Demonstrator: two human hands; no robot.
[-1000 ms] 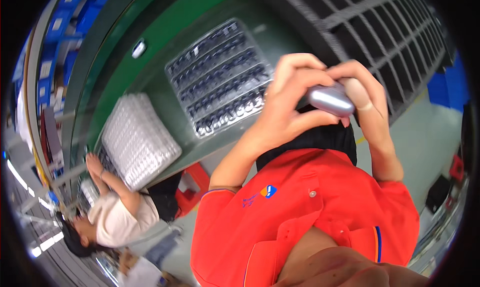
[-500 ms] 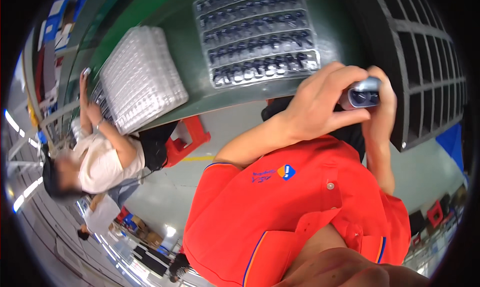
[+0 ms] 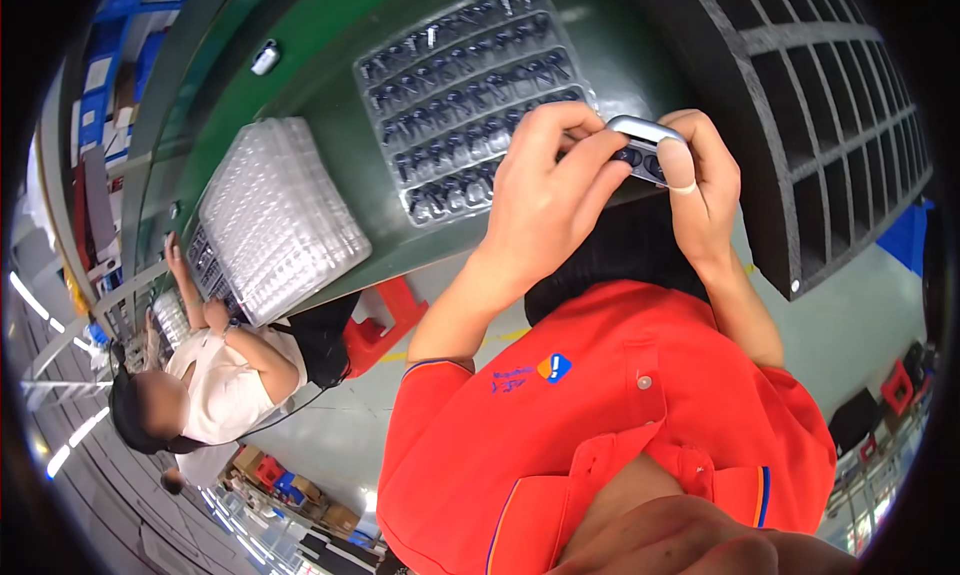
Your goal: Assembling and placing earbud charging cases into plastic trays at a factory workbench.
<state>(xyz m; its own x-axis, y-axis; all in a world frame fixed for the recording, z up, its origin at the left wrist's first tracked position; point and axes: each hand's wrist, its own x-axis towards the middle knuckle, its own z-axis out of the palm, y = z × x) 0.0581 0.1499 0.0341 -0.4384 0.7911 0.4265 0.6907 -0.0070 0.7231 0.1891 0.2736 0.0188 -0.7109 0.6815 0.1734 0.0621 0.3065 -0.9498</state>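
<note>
L hand [image 3: 548, 195] & R hand [image 3: 706, 190] both gripping open grey case [image 3: 648, 129]; red shirt [image 3: 600, 455] w/ logo [image 3: 554, 368] (blue/orange, blue script [image 3: 513, 380]).

Tabletop [image 3: 642, 60] opens beyond fingers [image 3: 712, 147]; rack [image 3: 738, 110] obstructs rightward.

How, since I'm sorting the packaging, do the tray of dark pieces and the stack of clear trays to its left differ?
The tray holds rows of dark pieces; the stack shows none on its top. The tray looks like a single layer, while the stack is many layers high. The tray lies near the left hand; the stack is farther from it. Both are clear plastic on the green table.
</note>
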